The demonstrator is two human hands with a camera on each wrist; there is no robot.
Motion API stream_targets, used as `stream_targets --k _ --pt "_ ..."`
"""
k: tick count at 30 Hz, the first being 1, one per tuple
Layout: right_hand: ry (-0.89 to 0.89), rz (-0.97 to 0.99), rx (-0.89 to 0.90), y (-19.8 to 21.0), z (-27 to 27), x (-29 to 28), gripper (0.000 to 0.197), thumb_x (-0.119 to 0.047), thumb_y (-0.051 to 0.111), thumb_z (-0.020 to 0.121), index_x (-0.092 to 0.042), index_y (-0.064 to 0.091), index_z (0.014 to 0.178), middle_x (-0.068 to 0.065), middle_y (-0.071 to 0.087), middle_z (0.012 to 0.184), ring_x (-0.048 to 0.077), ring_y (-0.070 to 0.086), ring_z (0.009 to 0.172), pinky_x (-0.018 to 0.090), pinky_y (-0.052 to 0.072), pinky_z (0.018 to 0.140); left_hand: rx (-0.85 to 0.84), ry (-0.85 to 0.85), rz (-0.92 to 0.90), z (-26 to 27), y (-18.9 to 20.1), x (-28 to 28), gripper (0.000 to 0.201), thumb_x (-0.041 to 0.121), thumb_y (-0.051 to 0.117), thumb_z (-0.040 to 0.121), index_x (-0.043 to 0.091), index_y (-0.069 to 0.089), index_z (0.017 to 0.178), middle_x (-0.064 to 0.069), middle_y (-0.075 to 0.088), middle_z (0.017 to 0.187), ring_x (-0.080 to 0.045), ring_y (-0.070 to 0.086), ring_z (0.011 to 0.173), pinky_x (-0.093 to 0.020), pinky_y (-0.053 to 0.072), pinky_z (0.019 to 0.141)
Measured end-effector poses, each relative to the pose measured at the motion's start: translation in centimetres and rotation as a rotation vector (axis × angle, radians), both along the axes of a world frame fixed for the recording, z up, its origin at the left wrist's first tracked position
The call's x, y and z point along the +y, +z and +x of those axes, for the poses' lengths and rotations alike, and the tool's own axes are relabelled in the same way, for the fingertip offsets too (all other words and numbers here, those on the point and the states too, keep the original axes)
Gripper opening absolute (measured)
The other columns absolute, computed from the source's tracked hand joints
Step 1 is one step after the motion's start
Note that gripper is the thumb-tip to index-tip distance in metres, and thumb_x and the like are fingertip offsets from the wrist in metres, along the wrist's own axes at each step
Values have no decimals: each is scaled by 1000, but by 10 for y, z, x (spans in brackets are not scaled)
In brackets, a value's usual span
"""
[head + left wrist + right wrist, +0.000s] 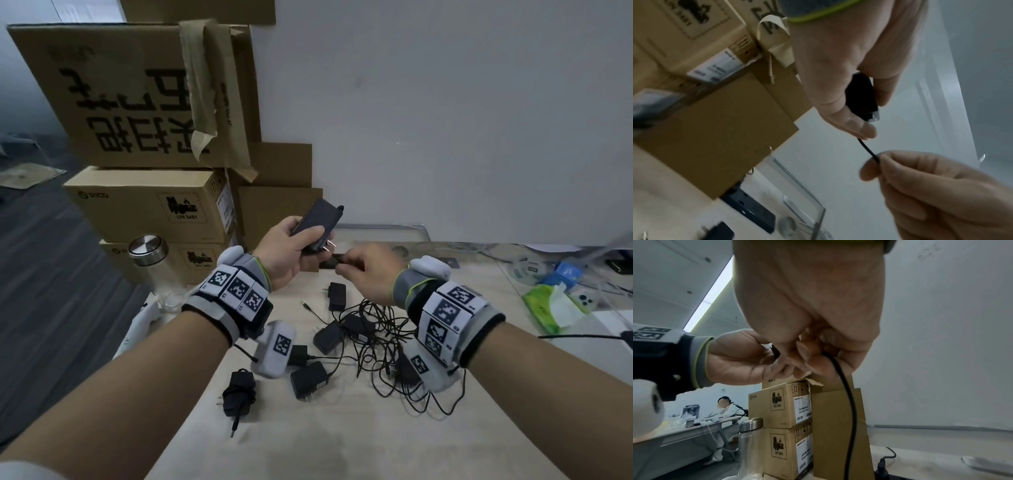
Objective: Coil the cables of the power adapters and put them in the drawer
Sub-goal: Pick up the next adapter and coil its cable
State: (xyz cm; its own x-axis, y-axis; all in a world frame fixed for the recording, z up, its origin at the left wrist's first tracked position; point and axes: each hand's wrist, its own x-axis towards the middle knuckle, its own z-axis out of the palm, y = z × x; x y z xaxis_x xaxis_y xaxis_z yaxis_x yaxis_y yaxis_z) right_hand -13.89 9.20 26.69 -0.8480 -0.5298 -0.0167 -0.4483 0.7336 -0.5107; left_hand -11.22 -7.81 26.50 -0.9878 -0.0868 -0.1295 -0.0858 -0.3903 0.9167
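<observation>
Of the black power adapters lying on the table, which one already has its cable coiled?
The adapter nearest the table's front-left edge: its cable is bundled against its body, only the plug end trailing. The others lie amid a loose tangle of cables.

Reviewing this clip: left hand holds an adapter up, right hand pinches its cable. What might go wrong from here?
1. The cable hangs from the right hand toward the tangled pile of cables on the table; if it runs into that pile, coiling may drag other adapters along.
2. The left hand grips the adapter at its prong end, so a tug could loosen it.
3. The glass bottle stands near the table edge, close to the left forearm, and might be knocked.
</observation>
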Motion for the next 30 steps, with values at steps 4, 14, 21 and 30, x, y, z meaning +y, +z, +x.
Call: stream_targets --k 4,14,21,30 --pt "-11 29 43 10 3 1 27 -35 55 93 -15 65 79 -4 52 62 18 51 64 30 41 63 19 19 -340 -1 -4 -4 17 7 66 88 7 55 101 -20 62 99 -26 66 77 -40 60 75" --pt "-36 -23 136 35 -5 8 16 -39 73 80 -26 69 70 -9 61 67 10 54 67 22 39 58 114 -204 -865 -1 -12 -4 25 16 72 84 20 62 107 -7 70 93 -23 72 79 -39 60 79" --pt "24 -158 115 32 -5 8 23 -30 86 65 -24 64 65 -10 58 61 3 48 55 20 40 56 138 -434 -1233 0 9 -14 32 20 70 86 25 60 115 8 67 88 -8 65 70 -23 53 67" --pt "-22 -443 -72 22 -22 13 23 -20 83 70 -14 61 68 -3 54 59 6 44 52 17 39 50 81 -538 -790 12 0 -17 34 0 73 81 6 55 109 -2 72 93 -19 71 85 -32 58 78"
